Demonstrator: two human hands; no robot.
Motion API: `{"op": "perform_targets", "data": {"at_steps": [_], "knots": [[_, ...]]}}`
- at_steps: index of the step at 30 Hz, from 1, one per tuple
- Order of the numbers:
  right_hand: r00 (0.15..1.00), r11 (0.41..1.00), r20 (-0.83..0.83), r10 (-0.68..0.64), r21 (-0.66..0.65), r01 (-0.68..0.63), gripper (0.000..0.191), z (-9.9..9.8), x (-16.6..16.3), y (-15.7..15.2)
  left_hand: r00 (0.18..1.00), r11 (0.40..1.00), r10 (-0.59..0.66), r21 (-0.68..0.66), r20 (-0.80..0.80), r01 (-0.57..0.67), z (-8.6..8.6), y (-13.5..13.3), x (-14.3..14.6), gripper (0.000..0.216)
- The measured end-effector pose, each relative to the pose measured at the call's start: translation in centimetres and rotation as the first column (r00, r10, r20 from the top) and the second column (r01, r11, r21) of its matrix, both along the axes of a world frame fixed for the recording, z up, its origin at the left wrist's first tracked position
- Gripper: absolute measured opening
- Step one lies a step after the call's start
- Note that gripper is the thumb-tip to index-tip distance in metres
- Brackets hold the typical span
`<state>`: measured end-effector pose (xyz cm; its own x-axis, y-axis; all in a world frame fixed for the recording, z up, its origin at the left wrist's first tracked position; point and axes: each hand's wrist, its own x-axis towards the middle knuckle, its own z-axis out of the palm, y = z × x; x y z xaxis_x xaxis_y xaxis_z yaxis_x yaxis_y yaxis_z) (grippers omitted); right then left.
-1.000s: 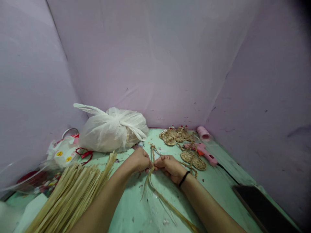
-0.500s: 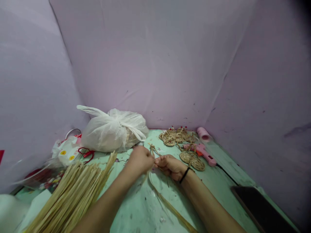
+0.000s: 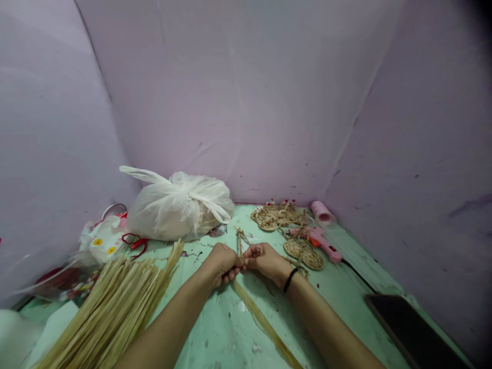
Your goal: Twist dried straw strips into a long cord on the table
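My left hand [image 3: 224, 264] and my right hand [image 3: 266, 262] meet at the middle of the table, fingertips pinched together on a thin twisted straw cord [image 3: 240, 241]. The cord's knotted far end lies on the green tabletop beyond my fingers. From below my hands a long flat straw strip [image 3: 265, 323] trails toward the near edge. Right of my right hand lie coiled straw pieces [image 3: 303, 254]. A thick bundle of dry straw strips [image 3: 111, 307] rests to the left of my left forearm.
A tied white plastic bag [image 3: 180, 205] stands at the back left. Behind on the right are more woven straw pieces [image 3: 279, 215], a pink thread spool [image 3: 322, 212] and a pink glue gun [image 3: 321, 242] with a black cord. A dark phone-like slab [image 3: 407, 328] lies at the right.
My hands have shifted slightly toward me and the left one has turned, its curled fingers now showing. More of the twisted cord shows beyond them.
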<state>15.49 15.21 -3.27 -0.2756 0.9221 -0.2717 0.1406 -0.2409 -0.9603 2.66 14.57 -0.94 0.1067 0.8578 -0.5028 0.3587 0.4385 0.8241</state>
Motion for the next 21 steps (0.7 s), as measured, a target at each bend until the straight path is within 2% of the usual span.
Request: {"op": "perform_targets", "data": {"at_steps": [2,5,8,11,15,18,21], "knots": [[0.992,0.996,0.128,-0.009,0.093,-0.003,0.011,-0.3,-0.1,0.2,0.999,0.998,0.0,0.067,-0.034,0.003,0.0,-0.2,0.1,0.01],[0.962,0.977,0.27,-0.033,0.214,-0.027,0.008,-0.7,0.0,0.4,0.999,0.993,-0.03,0.119,0.022,0.027,-0.1,-0.4,0.3,0.013],[0.925,0.954,0.377,-0.05,0.293,-0.068,0.01,-0.7,0.2,0.1,0.999,0.986,0.02,0.164,0.041,-0.027,-0.6,-0.3,0.5,0.014],[0.859,0.936,0.506,-0.077,0.334,-0.113,0.014,0.0,0.4,-0.4,0.998,0.972,0.042,0.229,0.039,-0.05,-1.7,0.1,0.7,0.017],[0.737,0.929,0.66,-0.149,0.349,-0.124,0.014,2.1,0.5,-1.3,0.999,0.956,0.035,0.291,-0.008,-0.032,-2.8,0.3,0.7,0.015],[0.656,0.943,0.74,-0.152,0.306,-0.126,0.014,3.5,0.2,-2.0,0.998,0.962,0.065,0.266,0.002,-0.063,-2.1,0.0,0.9,0.015],[0.635,0.929,0.763,-0.119,0.312,-0.2,0.016,4.2,-0.3,-2.6,0.992,0.983,0.117,0.136,0.055,-0.123,-0.7,-0.4,1.1,0.017]]}}
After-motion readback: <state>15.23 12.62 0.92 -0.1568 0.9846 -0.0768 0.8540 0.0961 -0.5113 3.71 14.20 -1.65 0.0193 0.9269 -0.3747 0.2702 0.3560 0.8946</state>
